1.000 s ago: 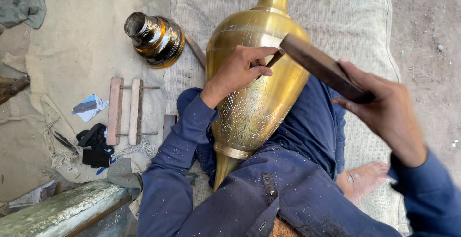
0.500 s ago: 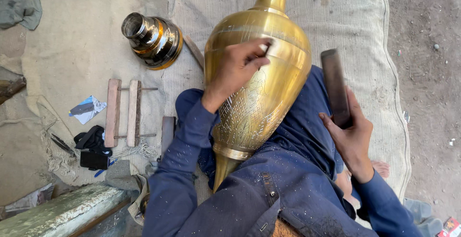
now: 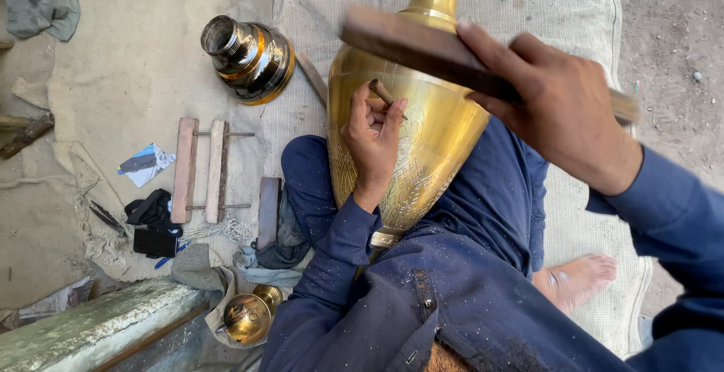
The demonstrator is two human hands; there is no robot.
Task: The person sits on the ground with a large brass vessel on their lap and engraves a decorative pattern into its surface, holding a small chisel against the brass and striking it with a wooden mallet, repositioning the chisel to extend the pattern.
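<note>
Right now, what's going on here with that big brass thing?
A person seated on a cloth mat has a large brass vase lying across the lap. The left hand pinches a small chisel-like tool against the vase's engraved side, and the right hand holds a wooden striker raised just above it. Fine patterns already cover part of the surface. A darker metal vessel lies on its side nearby.

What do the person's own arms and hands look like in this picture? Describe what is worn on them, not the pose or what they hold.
Both arms wear long dark blue sleeves, dusted with fine pale specks. The cloth reaches each wrist. The left hand and the right hand are bare: no gloves, and no rings, watch or bands show.
</note>
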